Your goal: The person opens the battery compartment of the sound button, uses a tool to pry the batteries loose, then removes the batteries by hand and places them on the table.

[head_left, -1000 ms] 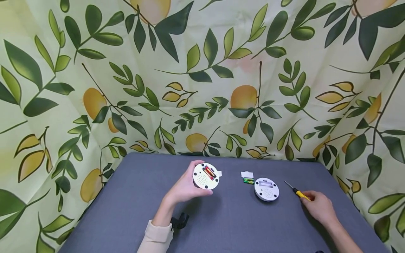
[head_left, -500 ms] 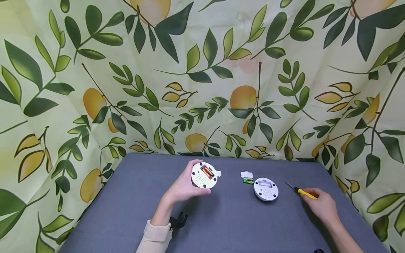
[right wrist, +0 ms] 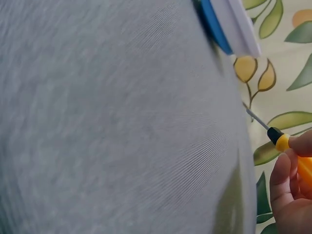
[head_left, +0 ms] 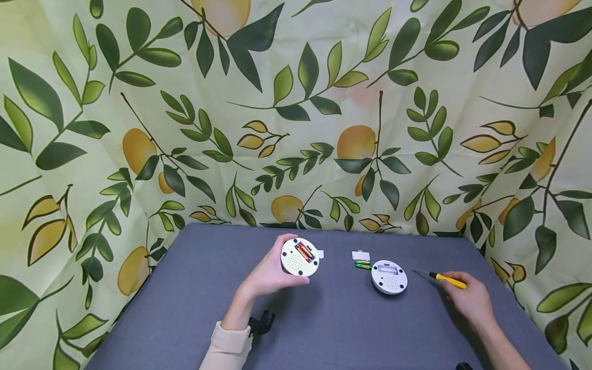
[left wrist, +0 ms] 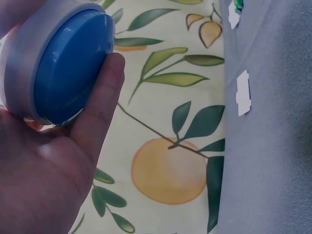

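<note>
Lettering runs along the red-and-black batteries (head_left: 304, 252) near the middle of the head view, but it is too small to read. They sit in the slot of a round white gadget (head_left: 296, 264), held above the grey bench (head_left: 185, 318) by the left hand (head_left: 268, 270); its fingers are curved round the rim, and the left wrist view shows a forefinger against the gadget's blue dome. At right of the frame, the right hand (head_left: 472, 298) grips the yellow handle of a screwdriver (head_left: 450, 280), fingers closed on it, its tip pointing left, near a second white gadget (head_left: 389, 284) and apart from it. That one lies on the bench, right of centre, slot uncovered, beside green batteries (head_left: 363, 264) and a white cover (head_left: 361, 255).
</note>
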Motion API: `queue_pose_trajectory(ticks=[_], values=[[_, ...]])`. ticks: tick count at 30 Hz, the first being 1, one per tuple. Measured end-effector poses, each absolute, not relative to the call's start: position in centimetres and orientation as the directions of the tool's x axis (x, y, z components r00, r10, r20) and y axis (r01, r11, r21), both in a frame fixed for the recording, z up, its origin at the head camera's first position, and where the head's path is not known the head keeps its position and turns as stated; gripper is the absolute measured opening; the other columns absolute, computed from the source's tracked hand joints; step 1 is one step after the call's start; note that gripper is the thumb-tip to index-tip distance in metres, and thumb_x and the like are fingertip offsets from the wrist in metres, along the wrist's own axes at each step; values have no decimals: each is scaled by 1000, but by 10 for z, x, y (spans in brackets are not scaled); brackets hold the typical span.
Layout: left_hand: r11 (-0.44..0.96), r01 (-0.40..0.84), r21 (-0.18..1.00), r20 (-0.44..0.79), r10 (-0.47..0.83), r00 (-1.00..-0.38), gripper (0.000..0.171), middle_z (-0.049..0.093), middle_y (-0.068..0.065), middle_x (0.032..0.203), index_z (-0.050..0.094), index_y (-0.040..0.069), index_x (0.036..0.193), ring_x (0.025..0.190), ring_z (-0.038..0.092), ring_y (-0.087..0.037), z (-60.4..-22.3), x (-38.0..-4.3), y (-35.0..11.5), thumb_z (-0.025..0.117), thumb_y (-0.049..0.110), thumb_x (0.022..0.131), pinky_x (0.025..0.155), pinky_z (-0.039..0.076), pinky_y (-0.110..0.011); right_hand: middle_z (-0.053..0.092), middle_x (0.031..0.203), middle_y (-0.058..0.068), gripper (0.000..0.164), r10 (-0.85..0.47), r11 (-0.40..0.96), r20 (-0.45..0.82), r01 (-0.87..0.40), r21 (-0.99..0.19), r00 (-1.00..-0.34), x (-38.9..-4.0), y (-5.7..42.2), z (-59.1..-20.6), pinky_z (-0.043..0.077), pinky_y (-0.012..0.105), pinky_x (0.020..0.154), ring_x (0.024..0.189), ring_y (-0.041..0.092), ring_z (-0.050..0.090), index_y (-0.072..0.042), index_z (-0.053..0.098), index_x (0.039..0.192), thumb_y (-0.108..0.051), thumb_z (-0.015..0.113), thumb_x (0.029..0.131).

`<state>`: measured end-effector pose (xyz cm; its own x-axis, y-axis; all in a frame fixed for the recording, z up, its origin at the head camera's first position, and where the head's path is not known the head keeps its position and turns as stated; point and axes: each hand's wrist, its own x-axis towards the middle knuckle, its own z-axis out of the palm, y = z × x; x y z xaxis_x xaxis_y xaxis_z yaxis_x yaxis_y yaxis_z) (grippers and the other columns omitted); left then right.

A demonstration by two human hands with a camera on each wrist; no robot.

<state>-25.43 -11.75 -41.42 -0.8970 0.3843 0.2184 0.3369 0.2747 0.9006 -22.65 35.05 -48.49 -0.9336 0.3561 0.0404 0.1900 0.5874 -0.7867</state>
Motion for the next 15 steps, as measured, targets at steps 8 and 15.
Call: queue_pose_trajectory(ticks=[8,15], values=[[287,337,897,217,379,-899,99,56,-1,129,37,20,146,114,54,-20,-415,-255,-116,95,19,66,100,40,-42,62,114,21,42,351,569,84,141,-810,-933,-223,339,-470,53,26,60,74,14,59,6,62,126,-25,68,98],[287,337,897,216,380,-900,100,57,0,129,36,16,147,114,55,-20,-415,-255,-116,94,18,66,101,40,-42,60,120,17,48,331,567,104,109,-817,-938,-220,324,-454,50,24,63,83,18,54,1,62,128,-34,70,97]])
